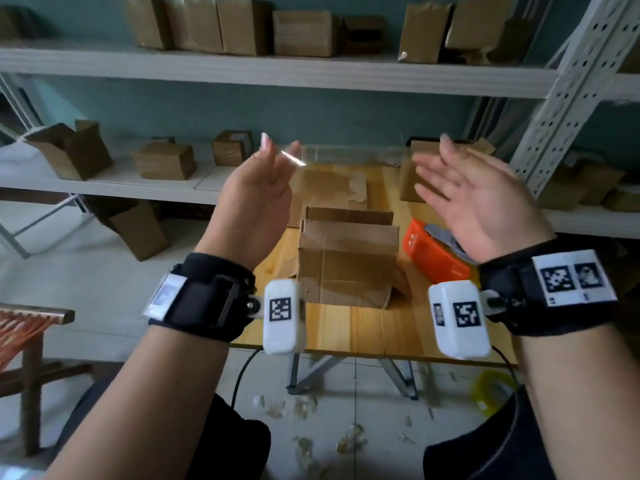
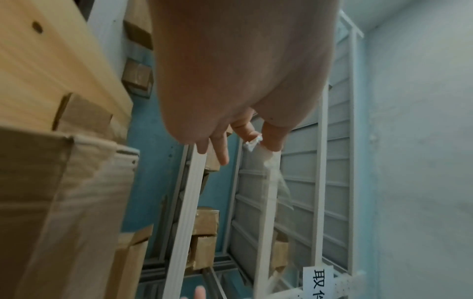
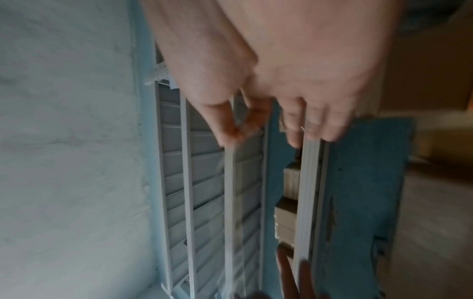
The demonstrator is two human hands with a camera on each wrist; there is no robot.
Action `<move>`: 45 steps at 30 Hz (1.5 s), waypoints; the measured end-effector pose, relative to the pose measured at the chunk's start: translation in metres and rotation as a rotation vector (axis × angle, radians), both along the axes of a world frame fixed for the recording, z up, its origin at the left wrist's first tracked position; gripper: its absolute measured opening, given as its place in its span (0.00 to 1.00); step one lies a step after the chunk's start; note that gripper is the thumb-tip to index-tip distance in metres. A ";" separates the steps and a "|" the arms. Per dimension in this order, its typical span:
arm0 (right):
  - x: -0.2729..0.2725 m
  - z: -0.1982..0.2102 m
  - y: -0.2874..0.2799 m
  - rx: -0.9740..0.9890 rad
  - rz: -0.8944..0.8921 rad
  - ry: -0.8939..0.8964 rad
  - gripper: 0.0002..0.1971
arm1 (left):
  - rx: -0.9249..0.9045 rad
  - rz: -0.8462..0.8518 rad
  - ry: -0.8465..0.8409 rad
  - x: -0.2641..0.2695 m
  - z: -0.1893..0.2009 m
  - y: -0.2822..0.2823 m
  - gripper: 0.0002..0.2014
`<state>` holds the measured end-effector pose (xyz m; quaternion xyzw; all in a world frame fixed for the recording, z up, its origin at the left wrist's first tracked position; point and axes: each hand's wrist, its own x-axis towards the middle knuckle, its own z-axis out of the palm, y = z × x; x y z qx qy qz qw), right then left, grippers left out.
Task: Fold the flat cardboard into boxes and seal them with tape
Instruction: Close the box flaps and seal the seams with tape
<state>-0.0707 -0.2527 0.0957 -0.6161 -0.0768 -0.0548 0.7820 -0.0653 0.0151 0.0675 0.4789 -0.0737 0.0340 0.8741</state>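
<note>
Both hands are raised above the wooden table (image 1: 349, 323), with a strip of clear tape (image 1: 353, 152) stretched between them. My left hand (image 1: 280, 147) pinches one end between thumb and forefinger; the left wrist view shows that left hand (image 2: 256, 139) with the tape (image 2: 271, 168) hanging from it. My right hand (image 1: 431, 150) has its other fingers spread; in the right wrist view the right hand (image 3: 238, 129) pinches the tape (image 3: 229, 182) with thumb and forefinger. Below them stands a folded cardboard box (image 1: 346, 268) with taped seams and upright flaps.
An orange tape dispenser (image 1: 433, 254) lies right of the box. Flat cardboard (image 1: 332, 188) lies behind it, and another box (image 1: 408, 181) stands at the back right. White shelves (image 1: 277, 72) carry several boxes. Tape scraps litter the floor (image 1: 311, 410). A chair (image 1: 31, 327) stands left.
</note>
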 end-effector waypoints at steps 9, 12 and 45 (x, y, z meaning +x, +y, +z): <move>0.021 -0.034 0.041 0.196 -0.004 0.040 0.06 | -0.189 -0.081 0.203 0.029 -0.014 -0.033 0.31; 0.023 -0.042 0.040 0.171 -0.006 0.101 0.08 | -0.191 -0.063 0.240 0.033 -0.031 -0.034 0.37; 0.016 -0.082 0.018 0.095 -0.130 0.262 0.11 | -0.172 0.093 0.389 0.006 -0.067 -0.030 0.29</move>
